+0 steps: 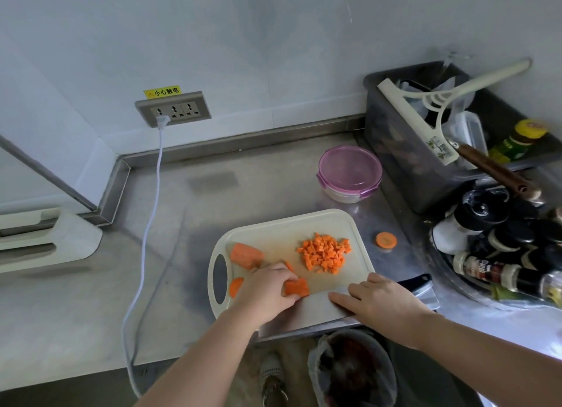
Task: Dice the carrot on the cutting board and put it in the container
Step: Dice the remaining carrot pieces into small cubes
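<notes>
Nearest, the left hand (267,291) grips a carrot piece (297,288) on the cutting board (282,227), while the right hand (383,303) lies flat, fingers straight, on the cleaver (304,315). Diced carrot (325,253) is heaped on the board; the lidded container (349,171) stands behind it on the worktop (213,193).

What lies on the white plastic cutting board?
Orange carrot dice, a thick carrot chunk, a round slice, the piece the left hand grips, and a steel cleaver blade under the right hand. The blade covers the near edge of the board.
</notes>
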A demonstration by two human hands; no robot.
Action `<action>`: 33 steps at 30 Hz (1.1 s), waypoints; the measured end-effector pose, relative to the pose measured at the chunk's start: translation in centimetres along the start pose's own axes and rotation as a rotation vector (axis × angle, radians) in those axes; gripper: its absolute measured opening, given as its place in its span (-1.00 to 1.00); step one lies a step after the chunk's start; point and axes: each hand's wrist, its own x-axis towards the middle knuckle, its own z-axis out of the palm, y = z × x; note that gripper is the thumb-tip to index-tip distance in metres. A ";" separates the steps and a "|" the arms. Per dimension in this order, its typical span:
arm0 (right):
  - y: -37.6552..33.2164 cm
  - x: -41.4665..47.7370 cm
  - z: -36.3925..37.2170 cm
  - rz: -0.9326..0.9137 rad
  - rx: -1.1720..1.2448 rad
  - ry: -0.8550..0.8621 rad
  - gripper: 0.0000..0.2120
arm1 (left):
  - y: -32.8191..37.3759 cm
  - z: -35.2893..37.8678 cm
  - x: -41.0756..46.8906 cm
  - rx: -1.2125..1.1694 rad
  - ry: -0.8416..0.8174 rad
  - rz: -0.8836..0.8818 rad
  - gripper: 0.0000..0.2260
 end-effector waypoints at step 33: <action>0.6 -1.2 -4.1 0.649 0.681 -0.008 -0.59 | 1.8 2.0 -2.8 0.228 0.214 0.014 -0.74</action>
